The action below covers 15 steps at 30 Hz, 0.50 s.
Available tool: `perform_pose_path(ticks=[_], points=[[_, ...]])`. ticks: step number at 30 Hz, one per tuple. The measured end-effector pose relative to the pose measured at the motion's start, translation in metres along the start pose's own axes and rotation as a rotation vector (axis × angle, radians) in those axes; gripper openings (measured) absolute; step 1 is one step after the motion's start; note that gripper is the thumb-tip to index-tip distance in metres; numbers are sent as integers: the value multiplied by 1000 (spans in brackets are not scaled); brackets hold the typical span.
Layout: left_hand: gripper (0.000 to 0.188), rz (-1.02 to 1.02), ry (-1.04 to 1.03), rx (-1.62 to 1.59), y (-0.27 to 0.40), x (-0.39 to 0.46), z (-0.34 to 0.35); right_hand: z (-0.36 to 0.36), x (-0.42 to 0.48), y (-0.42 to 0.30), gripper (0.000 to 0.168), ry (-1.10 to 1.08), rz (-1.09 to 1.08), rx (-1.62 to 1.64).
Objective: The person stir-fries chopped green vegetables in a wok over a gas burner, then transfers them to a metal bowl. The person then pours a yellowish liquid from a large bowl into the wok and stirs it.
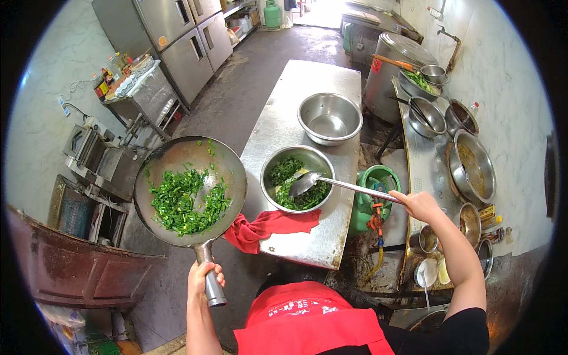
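Observation:
My left hand [205,276] grips the metal handle of a wok [146,213], which is held up beside the left edge of the steel table [266,133]. Chopped green leaves [179,195], perhaps chives, lie in the wok, with a few bits stuck to its wall. A long-handled metal ladle [350,185] is in my right hand [416,205]. Its bowl rests over a steel basin [266,188] that holds more chopped greens [286,171]. Just behind stands a second steel basin [306,108] with nothing visible in it. A red cloth [284,222] lies against the near basin.
A green gas cylinder [357,217] with an orange valve stands right of the table. Along the right wall, a long counter [410,159] bears several bowls and pans. Steel refrigerators [186,57] stand at the back left. Machinery [102,155] and a dark red cabinet [80,262] are at left.

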<state>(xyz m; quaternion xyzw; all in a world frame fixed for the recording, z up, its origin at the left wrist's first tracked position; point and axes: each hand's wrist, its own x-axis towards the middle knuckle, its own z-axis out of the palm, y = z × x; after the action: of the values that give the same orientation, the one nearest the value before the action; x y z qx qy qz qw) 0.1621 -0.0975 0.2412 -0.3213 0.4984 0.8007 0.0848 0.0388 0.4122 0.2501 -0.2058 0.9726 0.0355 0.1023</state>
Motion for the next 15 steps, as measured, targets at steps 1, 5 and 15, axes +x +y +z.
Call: perform_pose_path(ticks=[1, 5, 15], points=[[21, 7, -3, 6, 0, 0, 2, 1, -6, 1, 52, 19, 6, -2], [21, 7, -25, 40, 4, 2, 8, 6, -30, 10, 50, 24, 76, 32], [26, -18, -175, 197, 7, 26, 25, 24, -16, -89, 49, 115, 81, 1117]])
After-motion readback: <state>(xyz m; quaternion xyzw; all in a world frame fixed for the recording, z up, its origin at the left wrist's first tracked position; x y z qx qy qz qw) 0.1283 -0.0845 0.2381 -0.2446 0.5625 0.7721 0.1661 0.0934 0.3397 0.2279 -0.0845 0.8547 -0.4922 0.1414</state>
